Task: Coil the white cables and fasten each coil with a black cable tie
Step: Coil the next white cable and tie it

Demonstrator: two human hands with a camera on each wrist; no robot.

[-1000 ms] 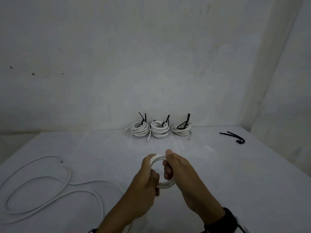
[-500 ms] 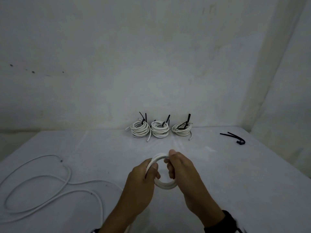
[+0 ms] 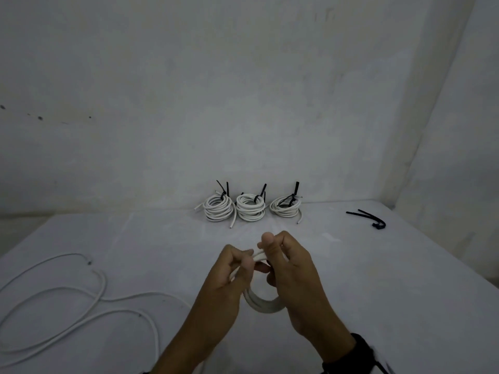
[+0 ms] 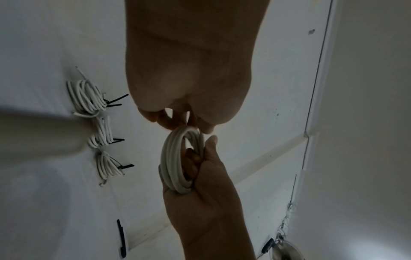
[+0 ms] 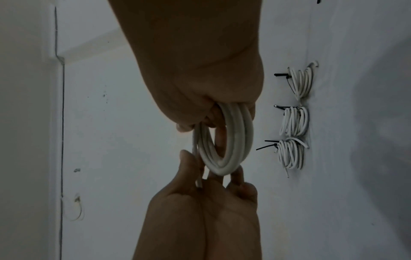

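Hands meet over the middle of the white table (image 3: 405, 292), both on the same small white coil (image 3: 266, 306), which is held up off the surface. The right hand (image 3: 294, 276) has its fingers curled through the loop and its thumb clamped on top at about 12 o'clock of the ring, so that's a proper closed grip on the coil. The left hand (image 3: 229, 276) pinches the cable strand at roughly 10 o'clock, fingers tight around it. From that hand the loose cable (image 3: 102, 290) trails away in big lazy loops toward 8 o'clock of the table. Way back at 12 o'clock, right by the wall (image 3: 243, 90), sit three finished coils (image 3: 251, 209) in a row, close side by side, each with a black tie sticking up. Over at 2 o'clock there's a little bunch of spare black cable ties (image 3: 370, 219), well apart from everything else.
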